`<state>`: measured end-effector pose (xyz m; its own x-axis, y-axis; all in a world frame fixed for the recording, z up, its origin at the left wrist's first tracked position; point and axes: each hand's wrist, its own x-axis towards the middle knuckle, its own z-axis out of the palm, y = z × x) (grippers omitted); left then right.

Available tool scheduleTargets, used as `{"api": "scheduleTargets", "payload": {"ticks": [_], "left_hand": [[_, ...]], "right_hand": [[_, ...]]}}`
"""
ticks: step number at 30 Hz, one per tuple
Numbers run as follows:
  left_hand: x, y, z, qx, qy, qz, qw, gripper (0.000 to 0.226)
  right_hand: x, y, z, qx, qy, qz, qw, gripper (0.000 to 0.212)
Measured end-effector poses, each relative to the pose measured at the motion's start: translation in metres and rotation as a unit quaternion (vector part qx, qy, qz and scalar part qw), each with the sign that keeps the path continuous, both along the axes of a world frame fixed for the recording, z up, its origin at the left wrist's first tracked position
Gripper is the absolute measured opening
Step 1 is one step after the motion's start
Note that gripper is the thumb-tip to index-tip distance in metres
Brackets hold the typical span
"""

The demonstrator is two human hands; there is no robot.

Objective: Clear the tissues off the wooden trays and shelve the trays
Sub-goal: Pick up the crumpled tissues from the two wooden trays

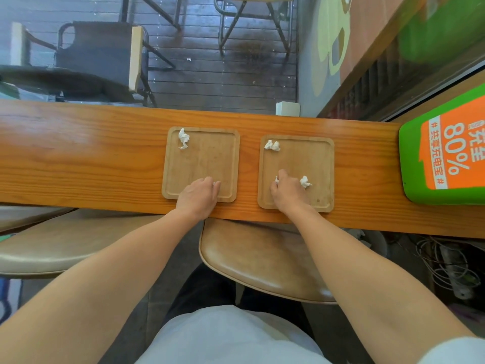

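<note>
Two square wooden trays lie side by side on a long wooden counter [78, 158]. The left tray [204, 156] has a crumpled white tissue [183, 138] in its far left corner. My left hand [198, 197] rests on its near edge, fingers closed over a bit of white tissue [216, 183]. The right tray [309, 158] holds a tissue [272, 145] at its far left corner and another [305, 182] near the middle. My right hand [284, 191] is curled on a small tissue [276, 179] at the tray's near left.
A green and orange box [443, 153] sits at the counter's right end. A small white block [287, 109] stands at the far edge. A tan stool seat [257, 261] is under the counter before me, another [47, 248] to the left. Cables [446, 269] lie on the floor right.
</note>
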<state>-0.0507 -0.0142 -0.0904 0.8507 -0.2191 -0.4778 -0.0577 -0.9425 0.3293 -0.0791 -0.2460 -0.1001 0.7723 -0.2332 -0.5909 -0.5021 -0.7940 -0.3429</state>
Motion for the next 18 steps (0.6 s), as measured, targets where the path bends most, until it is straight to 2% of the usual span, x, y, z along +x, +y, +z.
{"api": "scheduleTargets", "payload": {"ticks": [3, 10, 14, 18], "left_hand": [[0.003, -0.007, 0.008, 0.0, -0.001, -0.014, 1.0, 0.05], [0.016, -0.03, 0.022, 0.015, 0.083, -0.017, 0.996, 0.017], [0.023, -0.049, 0.029, 0.027, 0.08, -0.046, 0.995, 0.03], [0.031, -0.078, 0.03, 0.04, 0.055, -0.078, 0.995, 0.025]], "right_hand": [[-0.003, -0.003, 0.008, 0.012, -0.006, -0.02, 1.0, 0.016], [-0.017, -0.022, 0.032, 0.065, 0.049, -0.048, 0.996, 0.012], [-0.02, -0.041, 0.046, 0.065, 0.062, -0.039, 0.995, 0.011], [-0.026, -0.067, 0.047, 0.091, 0.068, -0.04, 0.993, 0.03]]}}
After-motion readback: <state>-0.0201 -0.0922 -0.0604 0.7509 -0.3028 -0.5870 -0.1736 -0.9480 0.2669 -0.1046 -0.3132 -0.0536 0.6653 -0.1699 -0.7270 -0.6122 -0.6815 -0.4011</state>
